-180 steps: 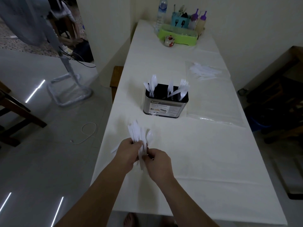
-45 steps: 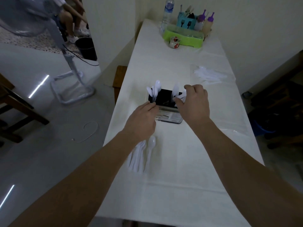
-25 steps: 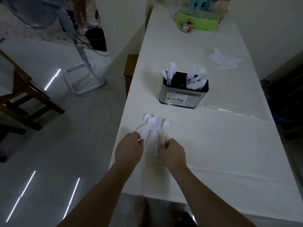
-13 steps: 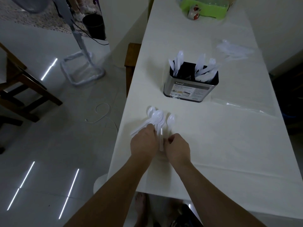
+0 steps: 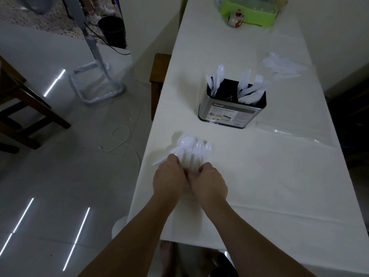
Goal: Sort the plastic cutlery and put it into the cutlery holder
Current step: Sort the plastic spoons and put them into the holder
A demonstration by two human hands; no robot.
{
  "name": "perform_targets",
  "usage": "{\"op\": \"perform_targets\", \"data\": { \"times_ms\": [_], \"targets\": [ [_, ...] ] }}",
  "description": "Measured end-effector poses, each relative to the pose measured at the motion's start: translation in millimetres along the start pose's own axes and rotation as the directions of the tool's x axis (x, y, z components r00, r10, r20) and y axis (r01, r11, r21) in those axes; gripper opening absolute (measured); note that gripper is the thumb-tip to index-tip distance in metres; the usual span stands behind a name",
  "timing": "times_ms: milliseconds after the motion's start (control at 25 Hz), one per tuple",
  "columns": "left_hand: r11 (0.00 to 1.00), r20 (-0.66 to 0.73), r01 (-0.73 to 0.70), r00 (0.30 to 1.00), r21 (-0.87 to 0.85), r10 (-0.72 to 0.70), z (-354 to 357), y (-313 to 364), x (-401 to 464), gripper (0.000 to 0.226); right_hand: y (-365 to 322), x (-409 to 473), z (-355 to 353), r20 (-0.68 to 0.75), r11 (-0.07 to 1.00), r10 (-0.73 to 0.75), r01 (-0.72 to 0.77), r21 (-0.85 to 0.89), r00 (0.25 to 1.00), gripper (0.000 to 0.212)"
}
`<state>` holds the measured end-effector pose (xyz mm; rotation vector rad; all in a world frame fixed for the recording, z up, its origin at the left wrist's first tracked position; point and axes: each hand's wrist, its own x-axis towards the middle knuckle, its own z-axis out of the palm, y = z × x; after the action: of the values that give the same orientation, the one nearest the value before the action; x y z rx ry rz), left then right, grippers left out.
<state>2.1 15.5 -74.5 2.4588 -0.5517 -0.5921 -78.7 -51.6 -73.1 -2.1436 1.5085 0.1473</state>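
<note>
Both hands are closed together around the handles of a bunch of white plastic spoons [image 5: 191, 148] close to the left edge of the table [image 5: 269, 186], which is covered in a white cloth. The left hand [image 5: 169, 176] grips the bundle from the left with its fingers curled over the handles; the right hand [image 5: 209, 183] presses in from the right, fingers bent onto the same handles, knuckles touching the left hand. The spoon bowls fan out beyond the fingers, pointing toward the far end of the table, and one handle sticks out to the left, reaching the table's left edge. The cutlery holder [image 5: 231, 114], a metal can with a dark inner divider, stands farther along the table, well apart from the hands and nearer the left edge than the right. Spoons stand in its left compartment; forks and other white pieces lean in the right one. Between hands and holder the cloth is bare. A clear plastic sheet [image 5: 295, 134] lies right of the holder, and loose white cutlery [image 5: 283, 64] rests near the right edge farther back. A green tray [image 5: 249, 11] sits at the far end.
</note>
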Motion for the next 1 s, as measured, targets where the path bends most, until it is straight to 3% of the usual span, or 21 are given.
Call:
{"op": "perform_targets", "data": {
  "times_ms": [120, 320, 440, 560, 760, 880, 1000],
  "targets": [
    [0.993, 0.000, 0.058, 0.998, -0.102, -0.058, -2, -7, 4, 0.012, -10, 4, 3, 0.009, 0.998, -0.005, 0.006, -0.070, 1.000, 0.063],
    [0.988, 0.019, 0.054, 0.998, -0.145, -0.052, 0, -7, 5, 0.017, -18, 5, 4, 0.038, 0.997, -0.027, 0.030, -0.076, 0.999, 0.035],
    [0.989, 0.010, 0.070, 0.998, -0.132, -0.069, -2, -3, 5, 0.009, -13, 8, 2, 0.059, 0.995, 0.014, -0.020, 0.101, 0.998, 0.022],
    [0.986, -0.015, 0.075, 0.997, -0.148, -0.078, -5, 4, 6, 0.003, -3, 14, -5, 0.127, 0.958, 0.033, -0.067, 0.278, 0.991, 0.031],
    [0.970, 0.075, 0.063, 0.996, -0.236, -0.047, 1, 16, 13, 0.026, 5, 13, -11, 0.235, 0.857, -0.011, -0.111, 0.503, 0.972, 0.031],
    [0.955, 0.186, 0.088, 0.982, -0.284, -0.035, 2, 24, 19, 0.039, 5, 11, -16, 0.281, 0.826, -0.097, -0.080, 0.558, 0.955, 0.030],
    [0.925, 0.191, 0.136, 0.979, -0.354, -0.071, -2, 31, 24, 0.038, 4, 12, -20, 0.263, 0.879, -0.181, 0.036, 0.476, 0.948, 0.032]
  ]
}}
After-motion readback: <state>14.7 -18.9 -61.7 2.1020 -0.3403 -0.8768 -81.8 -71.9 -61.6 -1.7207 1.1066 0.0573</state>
